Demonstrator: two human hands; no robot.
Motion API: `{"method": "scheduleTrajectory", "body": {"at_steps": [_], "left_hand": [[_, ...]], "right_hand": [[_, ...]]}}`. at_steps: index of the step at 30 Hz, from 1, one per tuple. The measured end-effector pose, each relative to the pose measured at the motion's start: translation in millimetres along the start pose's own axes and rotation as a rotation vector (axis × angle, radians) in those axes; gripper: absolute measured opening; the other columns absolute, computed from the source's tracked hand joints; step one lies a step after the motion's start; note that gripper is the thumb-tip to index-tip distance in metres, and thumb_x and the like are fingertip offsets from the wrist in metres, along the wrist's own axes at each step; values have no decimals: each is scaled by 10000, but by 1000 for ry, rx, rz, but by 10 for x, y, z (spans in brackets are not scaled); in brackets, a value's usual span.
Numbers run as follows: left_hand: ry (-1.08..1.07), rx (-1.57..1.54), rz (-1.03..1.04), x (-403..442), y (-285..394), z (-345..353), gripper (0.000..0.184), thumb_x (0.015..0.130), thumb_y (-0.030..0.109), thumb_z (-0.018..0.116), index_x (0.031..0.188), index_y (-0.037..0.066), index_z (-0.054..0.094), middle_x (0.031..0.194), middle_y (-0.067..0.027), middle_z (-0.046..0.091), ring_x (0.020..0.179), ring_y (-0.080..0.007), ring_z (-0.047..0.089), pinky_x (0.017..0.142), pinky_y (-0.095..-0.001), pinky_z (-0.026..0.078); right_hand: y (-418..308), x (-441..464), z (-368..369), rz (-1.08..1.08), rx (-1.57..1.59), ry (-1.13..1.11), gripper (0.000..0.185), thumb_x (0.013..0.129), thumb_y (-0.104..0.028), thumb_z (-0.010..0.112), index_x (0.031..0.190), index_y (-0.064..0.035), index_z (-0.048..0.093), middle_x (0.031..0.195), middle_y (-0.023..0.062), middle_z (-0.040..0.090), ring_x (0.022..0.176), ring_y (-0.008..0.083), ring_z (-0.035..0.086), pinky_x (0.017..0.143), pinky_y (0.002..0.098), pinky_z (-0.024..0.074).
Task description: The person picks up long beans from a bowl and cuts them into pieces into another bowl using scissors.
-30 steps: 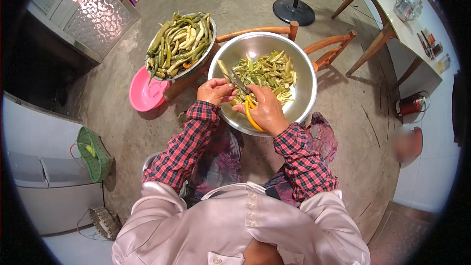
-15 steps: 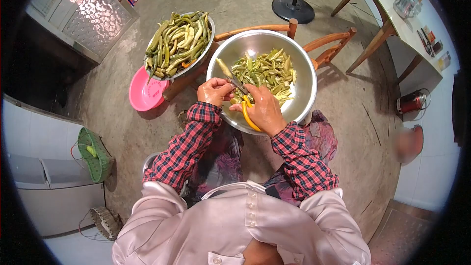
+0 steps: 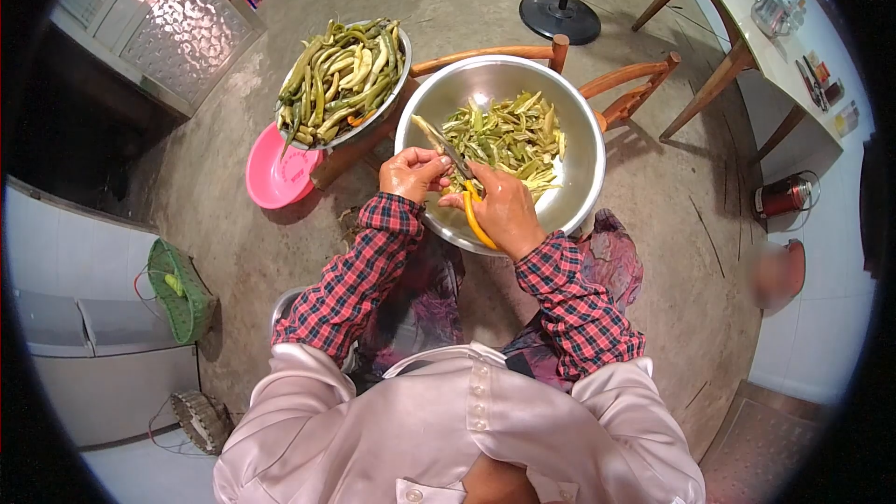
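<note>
My left hand [image 3: 411, 175] is closed, fingertips pinching a long green pepper [image 3: 427, 131] over the near left rim of a large steel basin [image 3: 583, 163]. In my right hand [image 3: 505, 213] is a pair of scissors [image 3: 477, 220] with yellow handles. Its blades point up and left, lying along the pepper close to my left fingertips. Part of the pepper is hidden by the blades and fingers. Cut pepper strips [image 3: 509, 135] lie in a heap inside the basin, below and beyond both hands.
Left of the basin, a metal bowl [image 3: 405, 70] is piled with whole long peppers [image 3: 341, 79]. Beneath it sits a pink plastic basin [image 3: 271, 182]. Wooden chairs [image 3: 635, 98] stand behind and right of the steel basin. A green basket [image 3: 187, 294] is at the left wall.
The pepper looks slimmer at its upper end than before. My thumb on the scissors has shifted slightly; both hands stay in nearly the same place.
</note>
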State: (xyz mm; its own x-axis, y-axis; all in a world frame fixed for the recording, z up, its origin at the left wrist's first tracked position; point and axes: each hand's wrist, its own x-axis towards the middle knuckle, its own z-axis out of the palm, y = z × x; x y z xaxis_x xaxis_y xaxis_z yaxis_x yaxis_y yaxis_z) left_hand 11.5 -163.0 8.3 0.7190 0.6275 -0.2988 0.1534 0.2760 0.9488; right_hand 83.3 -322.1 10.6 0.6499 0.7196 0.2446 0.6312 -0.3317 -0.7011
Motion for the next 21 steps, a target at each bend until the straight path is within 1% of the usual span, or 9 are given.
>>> {"method": "scheduleTrajectory", "body": {"at_steps": [2,5,8,14,17,20,21], "left_hand": [[1,8,1,4,-5,-13,147,815,33,715,914,-29,626,819,-89,681,632,-137,644,581,-264,551],[8,4,5,23,-14,-32,147,808,31,714,910,-29,627,806,-92,683,632,-135,640,584,-263,548],[3,7,9,23,-20,-35,145,796,23,716,900,-30,629,792,-95,683,626,-136,637,585,-260,546],[-16,59,-12,-29,14,40,169,783,31,736,896,-36,630,786,-100,682,608,-140,633,586,-265,550],[-16,62,-22,-34,3,40,188,779,42,746,905,-37,630,791,-102,682,615,-144,639,587,-267,553],[-24,98,-1,-6,-40,-10,184,779,49,747,897,-36,635,799,-102,684,627,-146,645,588,-268,555],[-28,116,12,0,-50,-16,178,780,51,746,892,-36,638,803,-102,684,631,-147,648,588,-269,556]], "right_hand": [[-4,12,-25,30,22,-57,676,680,-499,785,1129,-25,610,861,196,604,803,362,617,677,437,492],[-42,-24,-39,0,-40,27,697,671,-516,785,1133,-25,608,861,192,605,809,360,618,686,436,492],[-33,-15,-28,-77,-25,113,679,679,-557,753,1112,-54,610,825,207,586,730,384,616,636,462,489],[96,3,69,-110,-26,147,652,672,-534,768,1084,-50,619,809,197,592,731,378,616,620,455,490],[47,42,-33,32,14,-108,636,694,-489,777,1093,-21,614,903,198,640,846,351,623,687,427,494],[105,4,26,-54,-40,58,647,673,-540,768,1063,-42,628,811,196,593,747,380,622,624,457,494],[102,4,20,-56,-45,77,659,669,-545,769,1071,-42,626,818,197,591,752,378,621,631,457,494]]}}
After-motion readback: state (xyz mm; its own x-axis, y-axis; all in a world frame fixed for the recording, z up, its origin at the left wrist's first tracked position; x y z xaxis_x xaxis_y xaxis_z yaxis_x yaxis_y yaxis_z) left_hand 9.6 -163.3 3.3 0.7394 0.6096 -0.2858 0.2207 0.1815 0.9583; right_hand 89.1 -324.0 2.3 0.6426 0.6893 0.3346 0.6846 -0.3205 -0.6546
